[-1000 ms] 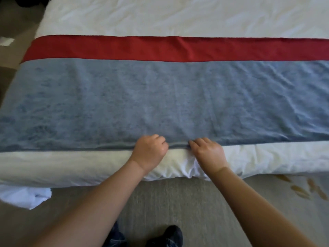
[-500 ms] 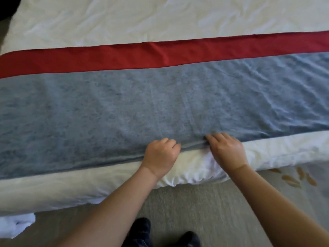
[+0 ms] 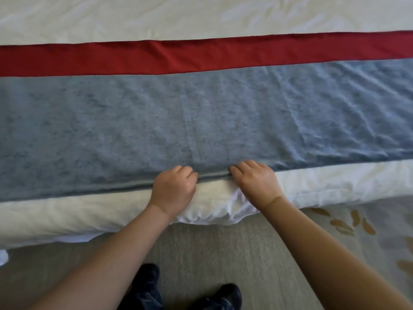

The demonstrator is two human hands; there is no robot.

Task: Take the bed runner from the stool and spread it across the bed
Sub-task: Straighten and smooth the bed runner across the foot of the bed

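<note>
So the bed runner point(image 3: 201, 121), blue-grey with a red band along the far side, lay flat across the white bed point(image 3: 201, 16). Left hand point(image 3: 173, 191) and right hand point(image 3: 257, 180) sat close together at its near edge, fingers curled down tight, pinching the hem. Right side of the runner looked pretty wrinkled.

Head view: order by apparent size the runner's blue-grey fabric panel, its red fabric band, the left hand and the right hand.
1. Blue-grey fabric panel
2. Red fabric band
3. Left hand and right hand: they look alike.
</note>
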